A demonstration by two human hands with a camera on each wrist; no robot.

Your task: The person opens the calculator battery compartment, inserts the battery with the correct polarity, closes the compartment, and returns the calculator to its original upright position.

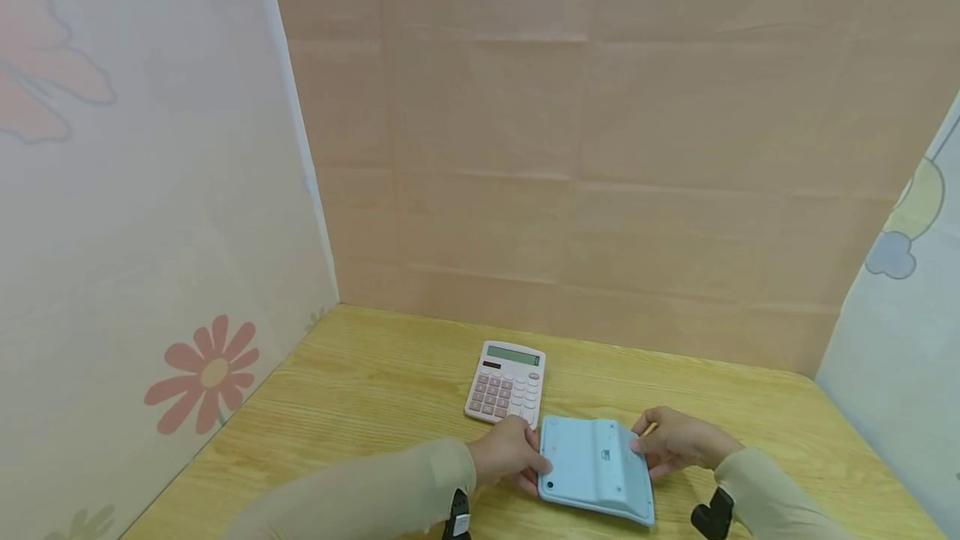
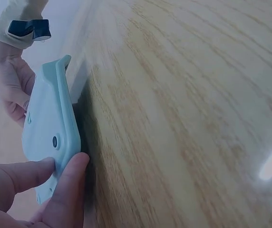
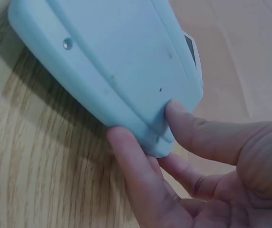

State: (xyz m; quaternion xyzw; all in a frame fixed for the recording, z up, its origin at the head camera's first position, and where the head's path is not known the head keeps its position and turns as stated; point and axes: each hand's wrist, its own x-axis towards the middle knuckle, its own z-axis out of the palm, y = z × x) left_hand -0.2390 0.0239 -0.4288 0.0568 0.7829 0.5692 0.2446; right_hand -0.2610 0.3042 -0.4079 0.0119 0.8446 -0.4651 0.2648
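Left grip (image 1: 507, 455), right grip (image 1: 678, 442) pinching blue device (image 1: 577, 461) at opposite edges, tabletop (image 1: 375, 390) extending either side

A light-blue device (image 1: 595, 469), probably a calculator, is tilted underside-up over the table (image 1: 375, 373).

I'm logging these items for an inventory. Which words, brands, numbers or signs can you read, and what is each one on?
None can be read with certainty.
Pink calculator: the markings on its keys and the dark mark at the right end of its display are too small.
Blue device: the small mark on its raised section is too blurred.
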